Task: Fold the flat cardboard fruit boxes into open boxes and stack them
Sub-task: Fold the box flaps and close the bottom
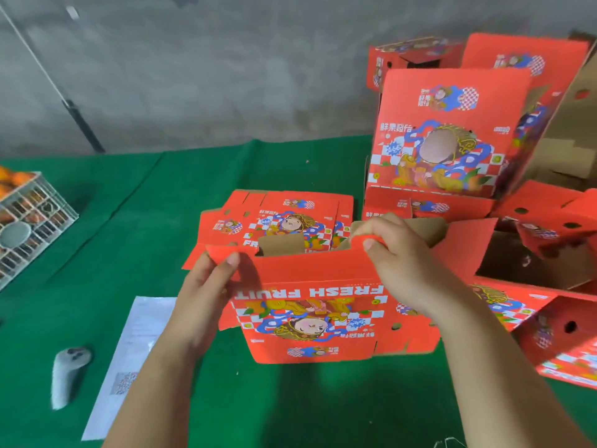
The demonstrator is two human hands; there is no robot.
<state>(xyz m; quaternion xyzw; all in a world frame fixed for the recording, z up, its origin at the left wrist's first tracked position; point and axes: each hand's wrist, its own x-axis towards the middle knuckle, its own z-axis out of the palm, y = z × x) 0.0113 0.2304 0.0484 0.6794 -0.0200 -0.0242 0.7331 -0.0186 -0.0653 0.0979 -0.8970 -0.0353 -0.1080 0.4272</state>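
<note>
while left hand (211, 279) and right hand (392, 253) pinch top flap at opposite ends, box (310, 315) long axis runs left-right between them; right nearer finished stack (449, 137)

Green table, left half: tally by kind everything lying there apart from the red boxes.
Wire crate of orange fruit: 1
Printed paper sheet: 1
Grey handheld controller: 1
Total: 3

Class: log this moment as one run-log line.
left hand: grips box flap | right hand: pinches top flap | box: half-folded | stage: folding
</note>
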